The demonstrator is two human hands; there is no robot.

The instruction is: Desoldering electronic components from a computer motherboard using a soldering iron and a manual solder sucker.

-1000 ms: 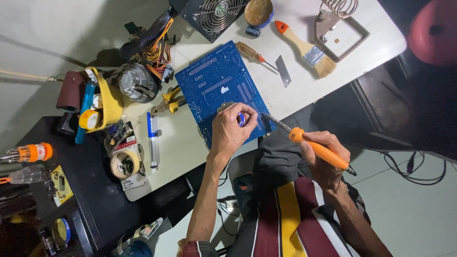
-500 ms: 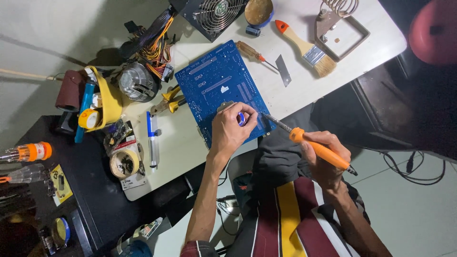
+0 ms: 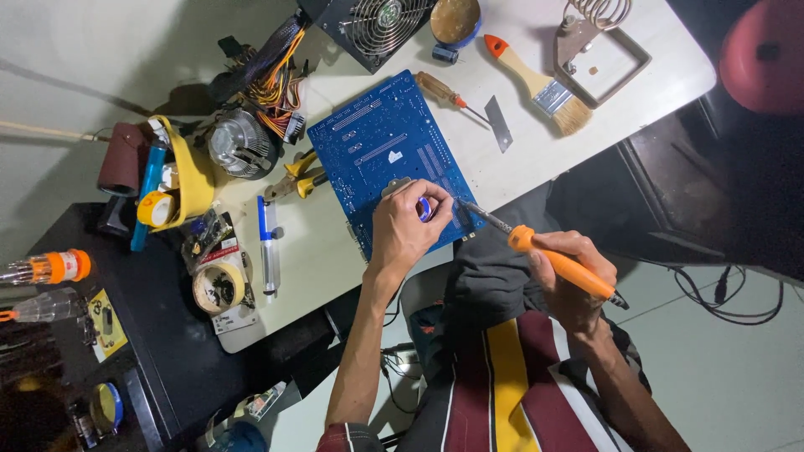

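A blue circuit board lies on the white table. My left hand rests on the board's near edge, fingers pinched around a small blue and white spool. My right hand grips an orange-handled soldering iron; its metal tip touches the board's near corner right beside the spool.
On the table lie a paintbrush, a wooden-handled screwdriver, a metal blade, a wire iron stand, yellow pliers, a blue pen tool, a fan heatsink, and a power supply. A black side table holds tape and bottles.
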